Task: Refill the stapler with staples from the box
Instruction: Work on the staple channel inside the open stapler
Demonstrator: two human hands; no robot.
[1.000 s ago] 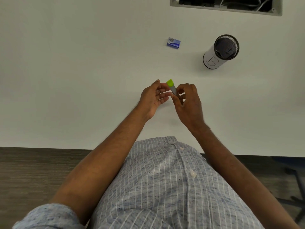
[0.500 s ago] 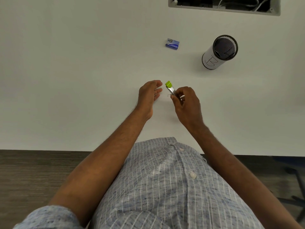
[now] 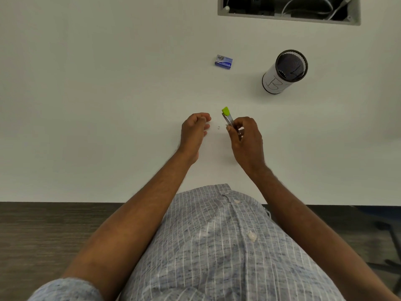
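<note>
Right hand (image 3: 245, 137) grips the stapler (image 3: 229, 118) w/ thumb & fingers closed around its metal body, green end tilted up and away from the person. Whether the magazine is open can't be told; too small. Left hand (image 3: 195, 129) sits just left of it, fingers curled loosely, tips near each other. It may be pinching staples, but nothing shows betw. them, so can't tell if it holds anything. A tiny pale speck (image 3: 218, 127) lies on the table (image 3: 108, 105) betw. the two hands, poss. a loose staple bit; not clear.

Further out: the box (image 3: 224, 61), small & blue, rests well beyond both hands, apart from them, looks shut or nearly so. To its right stands a mesh cup (image 3: 284, 71) w/ a white label. At the table's far edge there's a cable hatch (image 3: 288, 9) w/ wires inside.

Judgement: the step in hand looks like prepping the stapler for loading, and the staples likely need fetching from the box. To do it well: keep the right grip on the sides of the body, not over the channel, so the tray stays clear. Hold it level, channel up. The left should reach to the box, take one strip by its edges w/o bending it, legs down, then slide it in straight. Risk: the strip snaps or scatters if squeezed.
</note>
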